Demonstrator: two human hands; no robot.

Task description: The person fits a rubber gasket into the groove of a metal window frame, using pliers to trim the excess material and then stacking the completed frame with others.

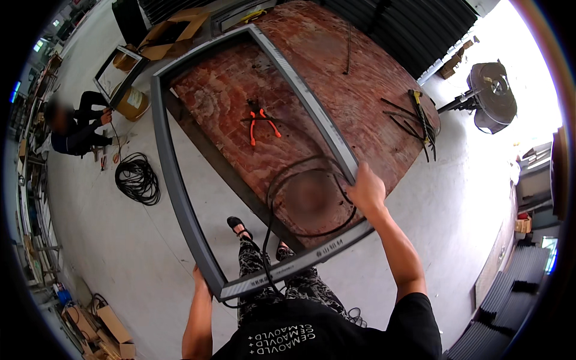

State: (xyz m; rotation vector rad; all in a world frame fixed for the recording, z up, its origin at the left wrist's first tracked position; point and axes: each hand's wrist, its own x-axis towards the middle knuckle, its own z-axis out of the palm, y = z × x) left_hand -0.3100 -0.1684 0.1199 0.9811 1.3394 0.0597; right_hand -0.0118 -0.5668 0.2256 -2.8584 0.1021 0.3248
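Observation:
A large grey metal window frame (pixel 201 237), without glass, is tilted over the near-left part of the table. My right hand (pixel 367 189) is closed around its right side, close to the near right corner. At the near left corner my left hand (pixel 201 281) grips the outer edge; its fingers are mostly hidden behind the profile. A thin black rubber strip (pixel 268 228) loops over the frame's near side and lies in a coil on the table, beside my right hand. Inside the frame's outline, pliers (pixel 264 125) with orange-red handles lie on the tabletop.
The reddish, worn table (pixel 360 114) fills the middle. A yellow-and-black tool (pixel 423 117) and short black strips lie at its right edge, near a standing fan (pixel 492 96). To the left, a co-worker (pixel 75 129) sits by a coil of black strip (pixel 137 179) and a bucket (pixel 132 105).

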